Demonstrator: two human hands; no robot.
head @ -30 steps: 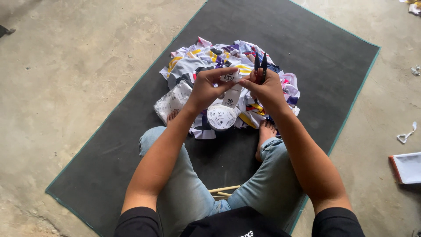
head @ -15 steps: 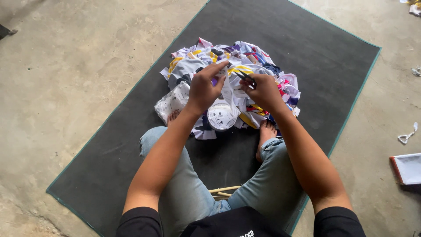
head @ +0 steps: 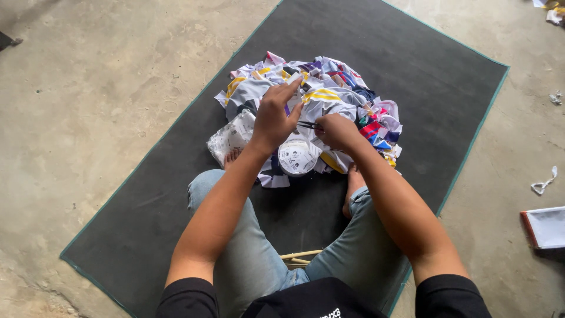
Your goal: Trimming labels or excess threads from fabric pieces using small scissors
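Note:
A heap of colourful cloth pieces (head: 329, 97), white, purple, yellow and red, lies on a dark mat (head: 412, 59) in front of my crossed legs. My left hand (head: 273, 118) rests on the heap with its fingers spread forward and its thumb pressing a fold of cloth. My right hand (head: 335, 131) sits just to its right, closed around small dark snips (head: 307, 125) whose tips point at my left thumb. A white round printed piece (head: 298, 156) lies just below both hands.
The mat has a teal edge and lies on bare concrete (head: 88, 118). Thin wooden sticks (head: 300, 257) lie between my knees. A white flat tray (head: 544, 227) and a white scrap (head: 544, 182) lie on the floor at right.
My hands came down from holding a white piece up with the snips, parted briefly, and now meet low on the heap.

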